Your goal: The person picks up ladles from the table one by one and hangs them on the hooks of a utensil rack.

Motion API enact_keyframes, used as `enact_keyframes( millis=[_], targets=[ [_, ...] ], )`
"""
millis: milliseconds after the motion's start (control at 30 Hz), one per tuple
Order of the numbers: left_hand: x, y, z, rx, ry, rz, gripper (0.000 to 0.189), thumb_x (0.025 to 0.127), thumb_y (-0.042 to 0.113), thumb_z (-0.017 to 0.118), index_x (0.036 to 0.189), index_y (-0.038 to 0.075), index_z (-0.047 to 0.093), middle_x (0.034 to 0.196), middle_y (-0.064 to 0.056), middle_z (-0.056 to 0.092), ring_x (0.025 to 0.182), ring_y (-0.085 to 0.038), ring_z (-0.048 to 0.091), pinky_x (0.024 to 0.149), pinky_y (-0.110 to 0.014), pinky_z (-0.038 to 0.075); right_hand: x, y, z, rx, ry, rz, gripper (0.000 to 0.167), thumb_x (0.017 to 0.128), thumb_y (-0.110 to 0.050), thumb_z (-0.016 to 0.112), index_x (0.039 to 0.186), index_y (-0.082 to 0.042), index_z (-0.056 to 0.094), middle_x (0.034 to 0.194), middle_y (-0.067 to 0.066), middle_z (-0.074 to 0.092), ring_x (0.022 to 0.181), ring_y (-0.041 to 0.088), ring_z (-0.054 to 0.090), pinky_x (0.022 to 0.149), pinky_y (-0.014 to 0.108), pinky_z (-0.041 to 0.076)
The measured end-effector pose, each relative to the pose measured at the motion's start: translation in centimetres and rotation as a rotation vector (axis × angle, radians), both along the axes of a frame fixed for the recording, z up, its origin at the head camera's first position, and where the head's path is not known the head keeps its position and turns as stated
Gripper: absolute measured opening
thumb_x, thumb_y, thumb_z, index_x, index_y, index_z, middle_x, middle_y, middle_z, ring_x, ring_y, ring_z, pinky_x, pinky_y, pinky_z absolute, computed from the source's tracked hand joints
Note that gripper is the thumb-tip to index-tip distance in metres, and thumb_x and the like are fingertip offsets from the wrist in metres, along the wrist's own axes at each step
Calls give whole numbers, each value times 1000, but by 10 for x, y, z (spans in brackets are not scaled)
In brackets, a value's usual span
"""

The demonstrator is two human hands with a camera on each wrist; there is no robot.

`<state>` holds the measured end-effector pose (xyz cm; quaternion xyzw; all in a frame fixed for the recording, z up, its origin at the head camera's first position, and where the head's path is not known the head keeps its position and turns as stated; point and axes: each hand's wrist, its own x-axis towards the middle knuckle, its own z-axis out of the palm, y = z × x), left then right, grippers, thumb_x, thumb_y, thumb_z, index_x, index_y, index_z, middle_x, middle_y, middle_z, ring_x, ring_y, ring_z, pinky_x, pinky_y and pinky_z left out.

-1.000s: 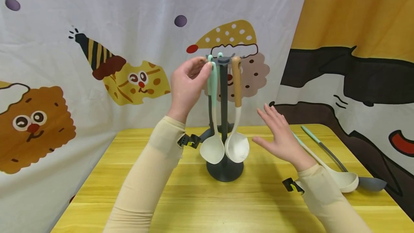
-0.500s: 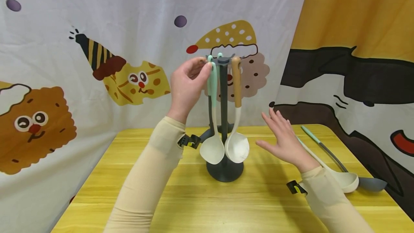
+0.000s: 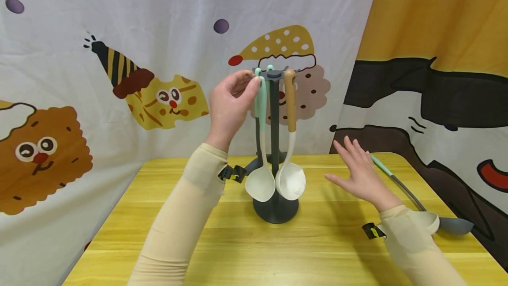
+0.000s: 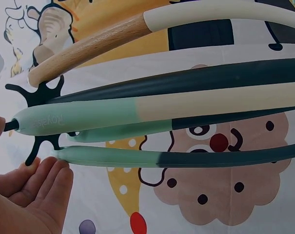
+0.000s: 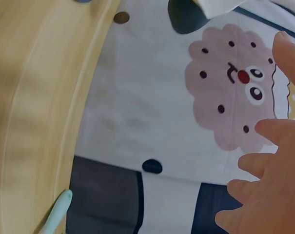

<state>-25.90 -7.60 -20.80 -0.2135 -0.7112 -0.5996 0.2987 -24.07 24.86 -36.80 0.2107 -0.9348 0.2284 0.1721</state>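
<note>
A dark utensil rack [image 3: 274, 144] stands upright on the table. My left hand [image 3: 230, 100] holds its top, with thumb and fingertips at two of the hooks [image 4: 35, 146]. A white ladle with a mint handle [image 3: 260, 184] hangs right by the thumb. Beside it hangs a white ladle with a wooden handle [image 3: 293, 184]. Two dark-stemmed utensils with mint handles [image 4: 103, 157] hang behind, their lower ends partly hidden. My right hand [image 3: 363, 178] hovers over the table to the right of the rack, fingers spread and holding nothing.
On the wooden table [image 3: 317, 250], a white ladle [image 3: 430, 222] lies at the right, mostly hidden by my right forearm. Next to it lies a dark grey utensil [image 3: 456, 225] with a mint handle. A cartoon-printed cloth [image 3: 186, 34] hangs behind the table.
My right hand has moved to the right, away from the rack, and now covers more of the white ladle lying there. The left hand and the hanging utensils have stayed in place.
</note>
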Motion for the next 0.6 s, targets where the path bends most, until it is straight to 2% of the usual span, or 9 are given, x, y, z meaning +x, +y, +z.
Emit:
enact_keyframes(
  millis=[233,433,600],
  targets=[
    [-1,0,1,5,7,-9,29,94,23,68,115,3,69,110,-6,71,100,-14,66,90,-26,52,-6,18,-6,16,-35,-53,94,89,-44,72,158,-6,21,159,31,5,147,47,-4,109,72,-1],
    [-1,0,0,-3,4,-3,29,94,23,67,115,3,69,110,-5,71,100,-14,66,90,-26,52,-7,28,-8,54,-129,-115,97,89,-51,68,158,-4,18,159,32,-1,145,50,-8,108,74,0],
    [0,0,0,-6,8,0,29,95,24,67,115,4,69,110,-5,71,100,-13,66,90,-25,52,-10,36,-8,86,-206,-138,102,89,-56,66,158,-4,12,158,32,-8,144,50,-15,108,73,-5]
  ],
)
